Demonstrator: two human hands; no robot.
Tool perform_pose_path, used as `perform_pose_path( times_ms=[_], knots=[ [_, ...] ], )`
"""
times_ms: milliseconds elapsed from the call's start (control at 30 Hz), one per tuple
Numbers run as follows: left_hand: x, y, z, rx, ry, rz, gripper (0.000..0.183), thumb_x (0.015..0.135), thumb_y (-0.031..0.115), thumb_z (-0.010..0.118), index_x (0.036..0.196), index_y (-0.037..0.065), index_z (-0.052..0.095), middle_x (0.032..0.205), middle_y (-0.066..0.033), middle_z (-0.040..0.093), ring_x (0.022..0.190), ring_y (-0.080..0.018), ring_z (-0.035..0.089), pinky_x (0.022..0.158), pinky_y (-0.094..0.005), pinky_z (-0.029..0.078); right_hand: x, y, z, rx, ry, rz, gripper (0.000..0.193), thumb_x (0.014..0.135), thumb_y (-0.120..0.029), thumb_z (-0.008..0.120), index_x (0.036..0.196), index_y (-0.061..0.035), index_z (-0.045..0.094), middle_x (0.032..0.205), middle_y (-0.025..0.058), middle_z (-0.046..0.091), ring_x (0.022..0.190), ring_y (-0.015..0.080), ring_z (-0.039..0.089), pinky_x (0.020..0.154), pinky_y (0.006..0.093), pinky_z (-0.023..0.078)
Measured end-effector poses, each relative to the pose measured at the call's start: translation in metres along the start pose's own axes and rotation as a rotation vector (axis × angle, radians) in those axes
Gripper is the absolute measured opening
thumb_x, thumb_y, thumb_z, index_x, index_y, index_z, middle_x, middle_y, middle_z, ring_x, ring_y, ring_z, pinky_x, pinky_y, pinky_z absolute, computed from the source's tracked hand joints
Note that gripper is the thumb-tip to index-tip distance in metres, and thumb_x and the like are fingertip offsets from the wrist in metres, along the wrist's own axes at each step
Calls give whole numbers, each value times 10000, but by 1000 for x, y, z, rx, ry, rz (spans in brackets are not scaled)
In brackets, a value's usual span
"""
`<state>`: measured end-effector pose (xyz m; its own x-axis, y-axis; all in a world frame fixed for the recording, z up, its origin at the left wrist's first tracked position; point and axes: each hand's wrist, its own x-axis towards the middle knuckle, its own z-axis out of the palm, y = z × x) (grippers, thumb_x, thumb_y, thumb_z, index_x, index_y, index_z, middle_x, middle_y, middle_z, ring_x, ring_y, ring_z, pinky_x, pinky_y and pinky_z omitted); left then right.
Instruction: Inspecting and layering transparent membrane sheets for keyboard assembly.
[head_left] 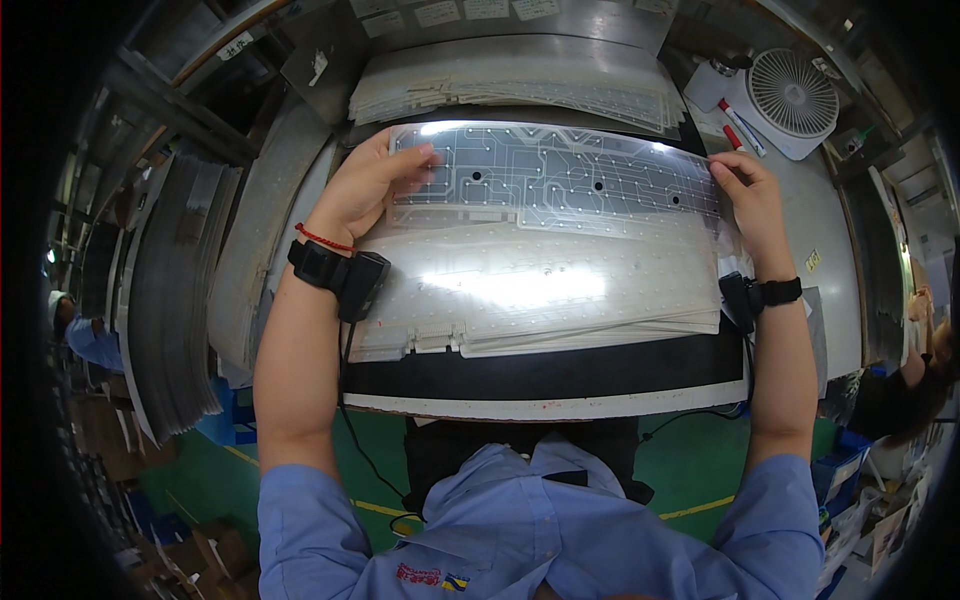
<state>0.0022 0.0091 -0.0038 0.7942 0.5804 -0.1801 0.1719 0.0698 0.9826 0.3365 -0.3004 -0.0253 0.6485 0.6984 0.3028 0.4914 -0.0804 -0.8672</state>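
Between my two hands a clear plastic circuit sheet [560, 172] is held up, printed with fine pale traces, dots and a few black spots. My left hand [375, 180] pinches its left end, thumb on top. At the other end, my right hand [745, 195] grips the upper right corner between thumb and fingers. Under the sheet lies a stack of similar translucent sheets [540, 285], glossy with reflected light, its edges slightly uneven. Another pile of such sheets [510, 85] lies farther back.
A black mat [540, 377] covers the table under the stack. A white fan [793, 95], a red marker [733, 138] and a bottle [710, 82] stand at the back right. Tall stacks of sheets [175, 290] line the left side. Cables hang from my wrist straps.
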Motion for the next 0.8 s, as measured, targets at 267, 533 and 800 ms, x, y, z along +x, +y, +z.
perform_pose_path(
  times_ms=[267,533,800],
  knots=[
    [1,-1,3,-41,-2,50,326,897,171,654,1177,40,551,985,-23,648,873,-91,599,792,-231,472,-1,2,4,57,-4,27,129,892,-93,652,992,-25,694,911,-1,648,839,90,560,773,225,436],
    [12,-10,-13,-124,75,-2,197,967,176,521,1092,51,608,911,11,640,768,-66,560,729,-220,458,-1,-1,2,129,67,135,140,901,-94,640,1004,-10,685,897,3,649,824,84,561,759,215,437],
    [15,-15,-18,-50,160,23,251,926,121,583,1160,36,608,903,-4,652,767,-70,573,740,-229,476,-1,-1,0,124,74,92,149,899,-100,647,1006,-3,683,912,2,649,837,86,561,776,219,438]
  ],
)
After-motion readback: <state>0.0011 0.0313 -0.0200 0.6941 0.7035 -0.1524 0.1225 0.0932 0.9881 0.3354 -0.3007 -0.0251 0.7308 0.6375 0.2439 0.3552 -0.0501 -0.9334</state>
